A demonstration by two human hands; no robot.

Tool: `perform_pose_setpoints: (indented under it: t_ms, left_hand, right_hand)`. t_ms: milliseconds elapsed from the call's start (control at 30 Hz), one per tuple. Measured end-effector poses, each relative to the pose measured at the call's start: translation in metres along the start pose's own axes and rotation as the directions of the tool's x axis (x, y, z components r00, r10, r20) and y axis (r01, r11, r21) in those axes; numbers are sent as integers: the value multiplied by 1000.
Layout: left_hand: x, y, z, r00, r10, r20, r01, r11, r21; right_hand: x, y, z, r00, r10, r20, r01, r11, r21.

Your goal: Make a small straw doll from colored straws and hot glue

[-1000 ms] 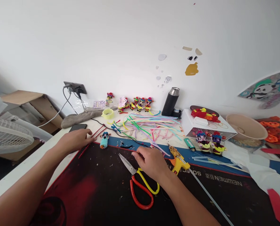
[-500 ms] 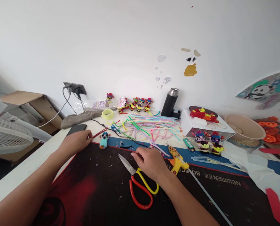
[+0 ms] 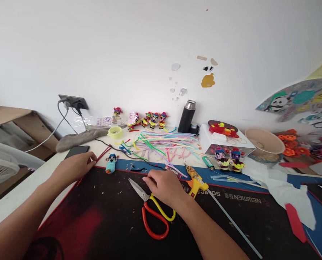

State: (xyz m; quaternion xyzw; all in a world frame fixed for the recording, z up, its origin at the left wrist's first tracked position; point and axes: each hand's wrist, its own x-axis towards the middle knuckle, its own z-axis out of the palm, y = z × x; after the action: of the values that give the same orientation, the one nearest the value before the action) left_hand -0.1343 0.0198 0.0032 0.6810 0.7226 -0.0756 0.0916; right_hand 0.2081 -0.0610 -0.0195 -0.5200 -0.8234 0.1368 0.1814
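My left hand (image 3: 75, 168) is closed at its fingertips on a red pipe cleaner (image 3: 102, 152), which runs out beyond the fingers and shows again below them along the mat edge. Just right of it lies a small doll (image 3: 111, 164) with a light blue wrapped body and a dark blue head. My right hand (image 3: 164, 185) rests with curled fingers above the scissors (image 3: 144, 196), which lie partly spread, one handle red and one yellow. Nothing shows between its fingers. Past that hand is a yellow glue gun (image 3: 195, 182) with a long glue stick.
Loose coloured pipe cleaners (image 3: 161, 142) spread along the back. Behind them stand several finished dolls (image 3: 155, 121) and a black thermos (image 3: 186, 117). A white box (image 3: 208, 141), a bowl (image 3: 265, 142) and white paper (image 3: 280, 195) are on the right. A phone (image 3: 76, 151) lies left.
The view has turned to the right, so everything sits further left. More of the red pipe cleaner now shows, also below my left hand. My right hand stays by the scissors.
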Motion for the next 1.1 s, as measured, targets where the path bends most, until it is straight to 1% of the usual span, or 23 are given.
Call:
perform_pose_setpoints:
  t_ms: [67,100,200,267,367,433,467,533,567,700,767,833,867,933,1100]
  left_hand:
    - [2,0,-1,1000,1,-15,-2,1000,-16]
    - [2,2,-3,999,-1,-42,-1,1000,-27]
    - [2,14,-14,991,24,-130,-33,997,-65]
    - [-1,29,-24,988,67,-136,-79,993,-86]
    - [-5,59,-38,974,156,-165,-171,982,-85]
    - [-7,82,-43,948,244,-203,-259,965,-47]
    - [-8,93,-44,936,287,-203,-300,953,-35]
    - [-10,118,-41,899,379,-217,-392,920,-18]
    - [-11,131,-38,884,422,-200,-434,901,-18]
    - [-10,180,-17,837,526,-151,-533,846,-5]
    - [-8,199,-5,817,560,-137,-566,824,-7]
    - [-4,212,2,802,580,-143,-587,810,-5]
    - [-1,217,5,795,587,-152,-594,804,-3]
    - [3,225,7,784,597,-168,-605,796,6]
    - [8,241,8,780,607,-153,-611,791,26]
  right_hand:
    - [0,0,1,1000,3,-10,-3,1000,14]
    - [0,1,1,1000,4,-19,-3,999,34]
    - [0,2,1,997,4,-75,8,988,154]
    - [0,5,-1,990,25,-141,13,965,262]
    - [2,9,-8,964,105,-246,12,902,431]
    - [3,13,-13,936,187,-298,1,846,533]
    - [3,15,-15,921,232,-314,-6,813,582]
    - [5,18,-18,888,326,-324,-22,734,679]
    - [6,20,-19,873,370,-317,-26,686,727]
    - [10,29,-22,819,508,-266,-18,486,874]
    - [12,33,-24,794,558,-242,-1,399,917]
    - [14,35,-25,774,589,-235,34,332,943]
    - [15,36,-26,768,595,-236,52,310,949]
    - [15,36,-26,763,598,-243,71,297,952]
    - [14,34,-24,772,589,-241,36,337,941]
